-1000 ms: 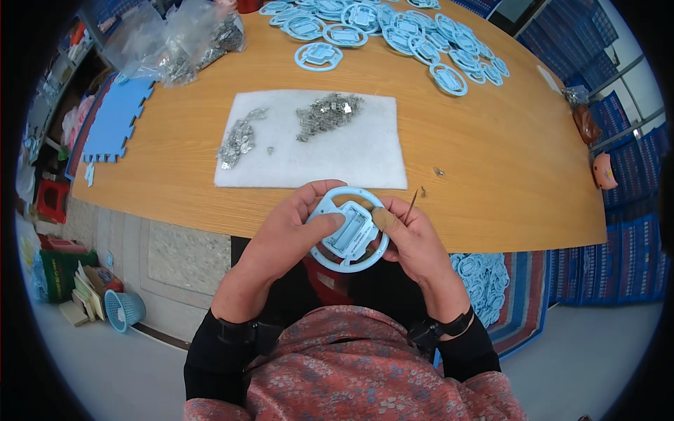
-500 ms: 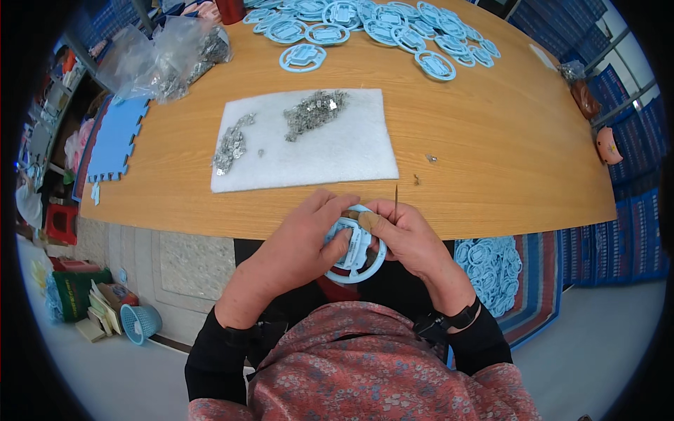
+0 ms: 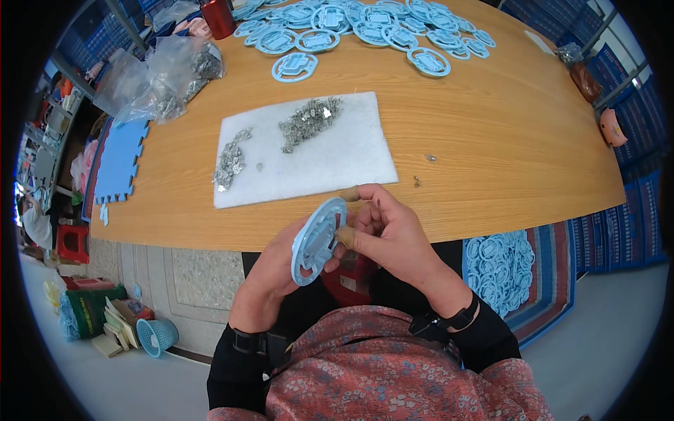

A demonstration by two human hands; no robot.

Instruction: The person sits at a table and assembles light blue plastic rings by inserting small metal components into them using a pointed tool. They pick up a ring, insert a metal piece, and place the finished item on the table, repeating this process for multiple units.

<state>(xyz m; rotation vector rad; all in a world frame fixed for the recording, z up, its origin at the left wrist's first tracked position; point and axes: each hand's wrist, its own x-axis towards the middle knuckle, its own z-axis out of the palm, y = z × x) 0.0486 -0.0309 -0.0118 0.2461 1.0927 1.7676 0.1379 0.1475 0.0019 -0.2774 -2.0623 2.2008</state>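
A light-blue round plastic part (image 3: 316,238), ring-shaped with a moulded centre, is tilted nearly on edge just past the table's front edge. My left hand (image 3: 275,261) is closed around it from behind and below, its fingers partly hidden by the part. At the part's right side is my right hand (image 3: 385,228), fingers curled and the taped thumb pressed close to the moulded centre. Whatever lies between those fingers is too small or hidden to make out. Beyond both hands, small metal pieces (image 3: 309,125) lie heaped on a white felt pad (image 3: 337,161).
Many similar blue parts (image 3: 295,67) cover the table's far side. Plastic bags of metal pieces (image 3: 165,81) and a blue foam mat (image 3: 119,161) lie at left. Two small loose bits (image 3: 430,158) sit right of the pad. More blue parts (image 3: 500,270) are heaped below the table at right.
The blue part has gone from facing up to tilted on edge, shifting left. My right hand has drawn off its rim to its side. The thin pointed tool by my right hand no longer shows.
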